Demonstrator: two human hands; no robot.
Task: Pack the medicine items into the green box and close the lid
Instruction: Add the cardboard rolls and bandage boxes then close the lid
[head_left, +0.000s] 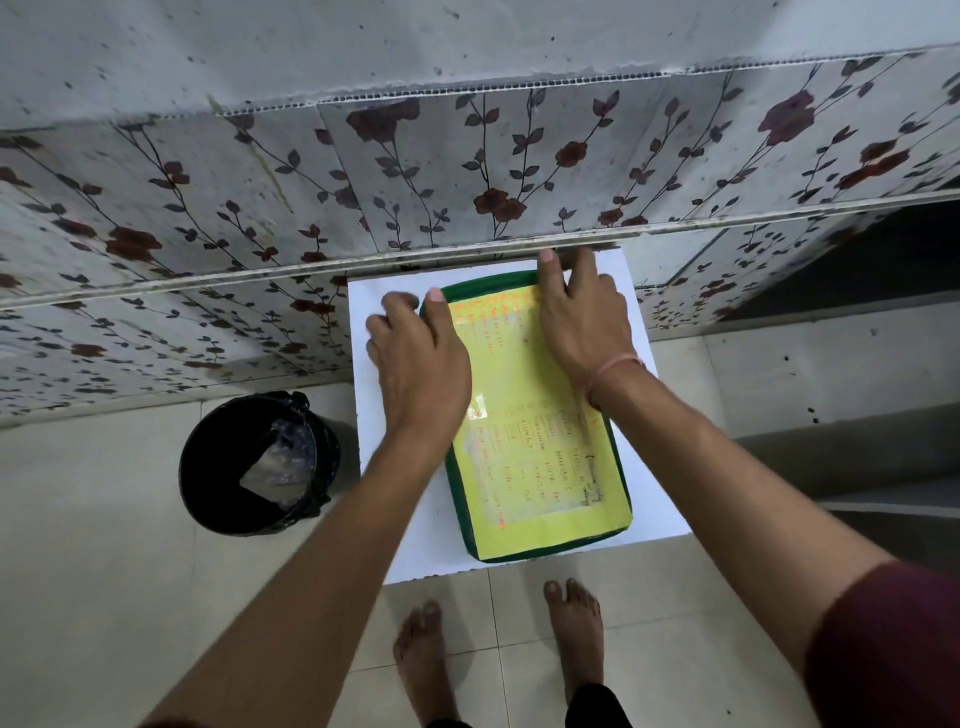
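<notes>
The green box lies on a small white table, its lid down. A yellow handwritten sheet covers the lid's top. My left hand grips the box's far left corner, thumb on the lid and fingers over the side. Across from it, my right hand holds the far right corner with fingers curled over the back edge. No medicine items are visible; the box's inside is hidden.
A black bucket with a plastic bag in it stands on the tiled floor left of the table. A floral-papered ledge and wall rise directly behind the table. My bare feet stand at its front edge.
</notes>
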